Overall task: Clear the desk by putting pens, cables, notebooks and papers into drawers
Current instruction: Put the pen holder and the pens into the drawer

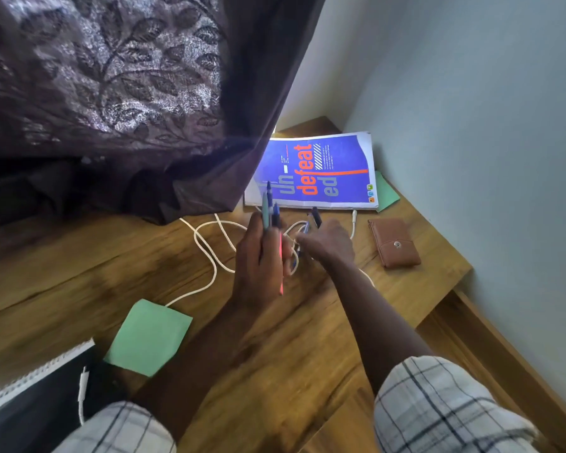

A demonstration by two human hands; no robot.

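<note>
My left hand (pixel 258 256) is shut on a bunch of pens (pixel 270 207) that stick up past my fingers, with a red one (pixel 280 263) pointing down. My right hand (pixel 327 241) is closed around more pens (pixel 311 221), a dark one and a blue one, just above the wooden desk (pixel 79 282). A white cable (pixel 206 250) loops across the desk under both hands. A blue notebook (pixel 317 173) marked "undefeated" lies at the back. A green paper (pixel 149 336) lies near the front left, another green paper (pixel 385 192) beside the notebook.
A dark patterned curtain (pixel 111 93) hangs over the desk's left and back. A brown wallet (pixel 394 241) lies at the right by the wall (pixel 487 125). A black spiral notebook (pixel 36 397) with a white cable end (pixel 83 387) on it sits at the front left.
</note>
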